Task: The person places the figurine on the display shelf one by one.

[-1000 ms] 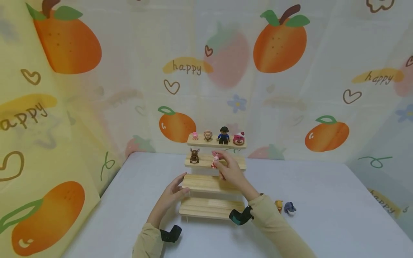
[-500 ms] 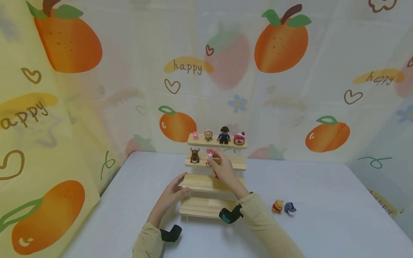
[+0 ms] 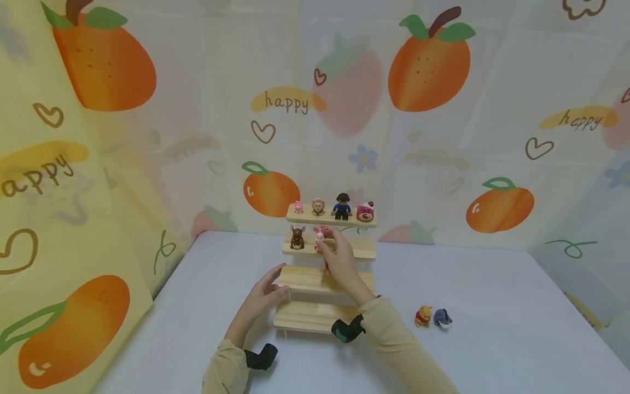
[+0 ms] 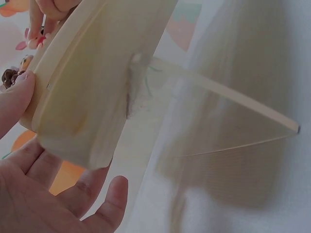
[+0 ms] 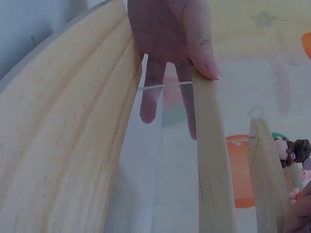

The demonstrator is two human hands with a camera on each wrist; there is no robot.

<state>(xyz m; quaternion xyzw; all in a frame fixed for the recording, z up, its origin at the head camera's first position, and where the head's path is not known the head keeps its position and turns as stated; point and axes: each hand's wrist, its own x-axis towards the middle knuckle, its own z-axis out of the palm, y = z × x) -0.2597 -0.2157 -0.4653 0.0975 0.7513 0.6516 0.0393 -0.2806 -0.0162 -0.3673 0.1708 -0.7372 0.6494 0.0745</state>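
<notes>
On the second shelf (image 3: 361, 249), at 3 o'clock of the brown toy (image 3: 297, 237), the right hand (image 3: 338, 257) pinched a pink toy (image 3: 320, 239) upright; the left hand (image 3: 261, 298), fingers relaxed, steadied the rack (image 3: 315, 317) on the desk (image 3: 492, 328).

Yellow bear toy (image 3: 423, 316), blue toy (image 3: 442, 318) — fruit-print curtain (image 3: 428, 98)

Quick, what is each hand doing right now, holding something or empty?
Left hand: open, fingers resting on the left end of the tiered wooden display shelf.
Right hand: fingers pinching the small pink pig figurine on the second tier from the top.
</notes>
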